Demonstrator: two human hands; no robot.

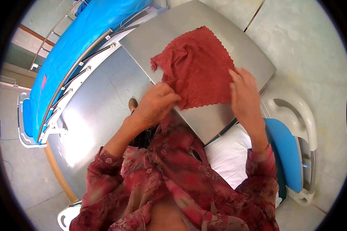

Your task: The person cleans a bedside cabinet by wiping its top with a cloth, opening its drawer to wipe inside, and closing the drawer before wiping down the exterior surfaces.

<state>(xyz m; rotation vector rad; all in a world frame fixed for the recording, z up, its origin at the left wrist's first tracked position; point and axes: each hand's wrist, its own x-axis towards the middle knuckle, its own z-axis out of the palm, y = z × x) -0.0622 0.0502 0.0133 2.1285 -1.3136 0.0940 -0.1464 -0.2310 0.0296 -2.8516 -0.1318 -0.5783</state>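
Observation:
A dark red cloth (198,69) with a scalloped edge lies on a grey metal tabletop (138,42). Its right part is spread flat, while the left part is bunched into wrinkles. My left hand (156,102) is at the cloth's lower left edge, fingers curled together and closed on it. At the right edge, my right hand (246,94) is slightly blurred, its fingers stretched out and the thumb apart. The fingertips of that hand are near the cloth's right corner; whether they touch it is unclear.
At the left stands a bed with a blue cover (71,57) and a metal side rail (81,57). A white pillow (229,154) lies beside my right forearm, next to a blue and white bed-end panel (283,150). A shoe tip (132,104) shows below my left hand.

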